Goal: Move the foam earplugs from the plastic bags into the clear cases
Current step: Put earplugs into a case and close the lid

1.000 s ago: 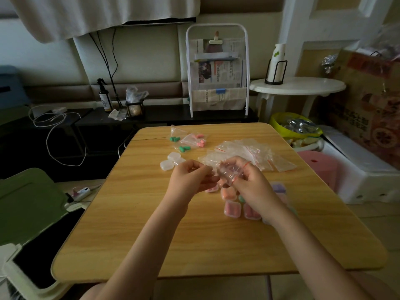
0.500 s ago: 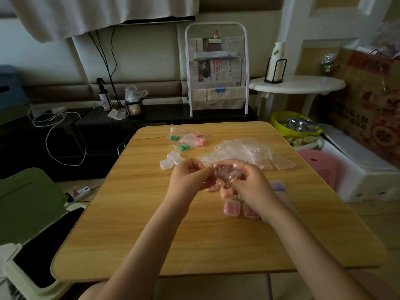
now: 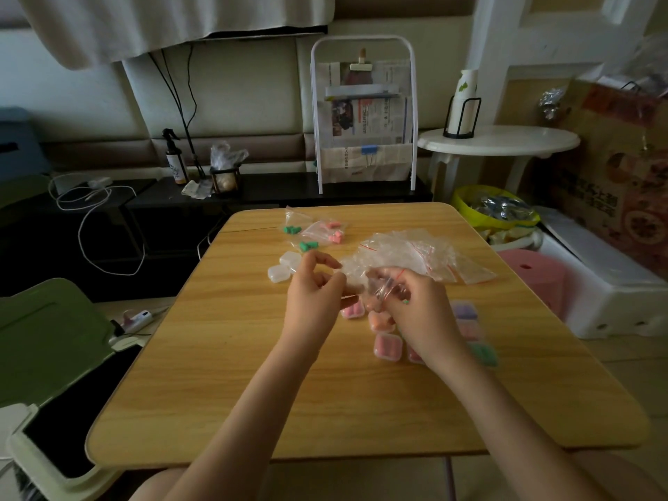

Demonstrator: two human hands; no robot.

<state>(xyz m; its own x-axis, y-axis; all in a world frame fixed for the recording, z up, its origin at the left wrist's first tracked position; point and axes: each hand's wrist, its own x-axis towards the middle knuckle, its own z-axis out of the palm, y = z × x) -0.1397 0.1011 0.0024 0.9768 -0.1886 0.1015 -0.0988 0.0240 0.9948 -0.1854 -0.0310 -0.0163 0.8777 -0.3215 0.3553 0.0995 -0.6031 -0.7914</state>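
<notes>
- Both hands met over the table (image 3: 224,392): the right hand (image 3: 412,305) pinched a small bag (image 3: 383,285); the left hand (image 3: 314,291) curled beside it, grip unclear.
- Judged step: emptying that bag; next, drop its earplugs into an empty case (image 3: 278,273).
- Filled cases (image 3: 388,347) lay under the hands, full bags (image 3: 314,231) and spent bags (image 3: 415,247) beyond.
- Cluttered room behind: magazine rack (image 3: 363,113), white side table (image 3: 499,142).

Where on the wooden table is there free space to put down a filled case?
The table is bare in the near strip in front of both forearms, and along its left side below the empty clear cases. It is crowded at the far middle with the bags of earplugs and the pile of empty bags, and around the filled cases by the right hand.
</notes>
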